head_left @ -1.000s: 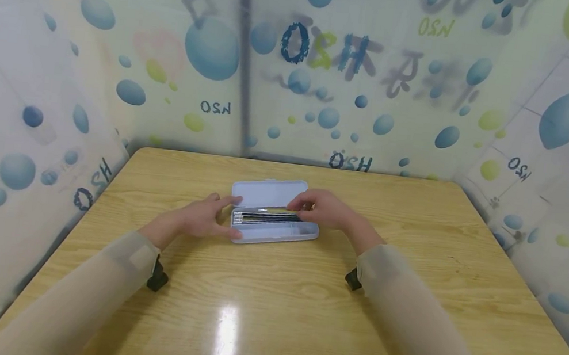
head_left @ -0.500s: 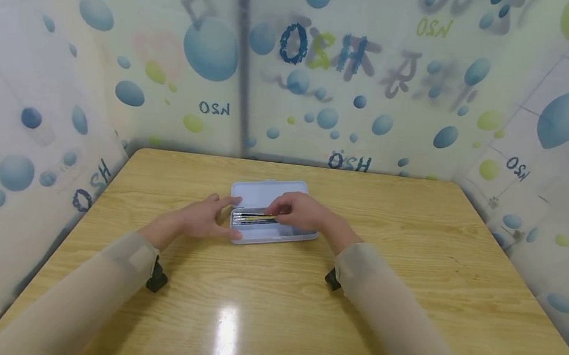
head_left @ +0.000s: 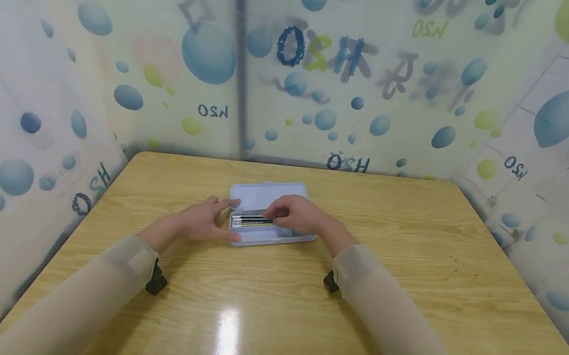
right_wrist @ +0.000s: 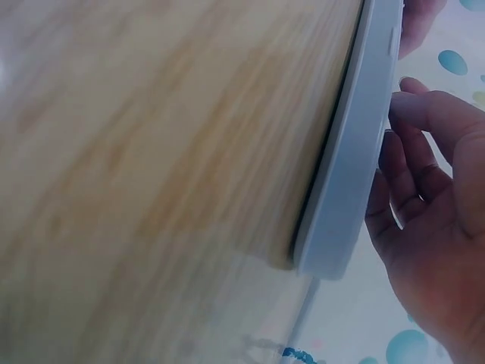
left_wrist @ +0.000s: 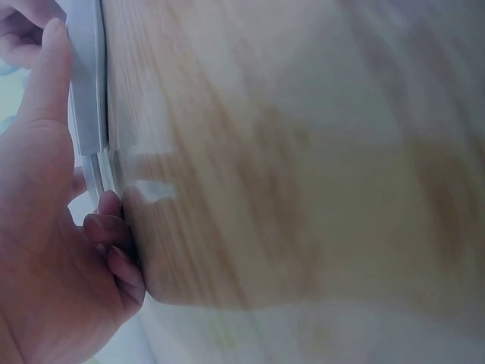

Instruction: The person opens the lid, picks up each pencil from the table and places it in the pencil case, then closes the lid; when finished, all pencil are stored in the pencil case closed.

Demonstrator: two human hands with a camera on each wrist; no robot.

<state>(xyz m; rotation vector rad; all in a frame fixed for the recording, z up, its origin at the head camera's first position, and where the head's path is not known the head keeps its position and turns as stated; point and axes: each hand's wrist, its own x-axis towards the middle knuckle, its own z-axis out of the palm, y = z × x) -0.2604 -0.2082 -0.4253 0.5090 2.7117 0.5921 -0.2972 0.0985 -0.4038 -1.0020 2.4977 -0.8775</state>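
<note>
A pale blue-white plastic pencil case [head_left: 262, 239] lies on the table with its lid [head_left: 267, 192] folded back. Several thin dark pencils [head_left: 249, 220] with silvery ends lie side by side in it, a yellow one frontmost. My left hand [head_left: 199, 219] spans the case's left end, thumb on the front rim and index finger at the lid's corner. In the left wrist view that thumb lies straight along the case wall. My right hand [head_left: 297, 213] reaches over the case, thumb and fingers pinched together at a pencil; its fingertips and the pencils' right ends are partly hidden.
The wooden table [head_left: 277, 298] reaches out on all sides of the case. Patterned curtain walls [head_left: 323, 106] stand behind and beside it. Dark wrist devices sit under both sleeves [head_left: 380, 309].
My right hand has moved left along the pencils. The yellow pencil has shifted from the back to the front of the row. The left hand stays at the case's end.
</note>
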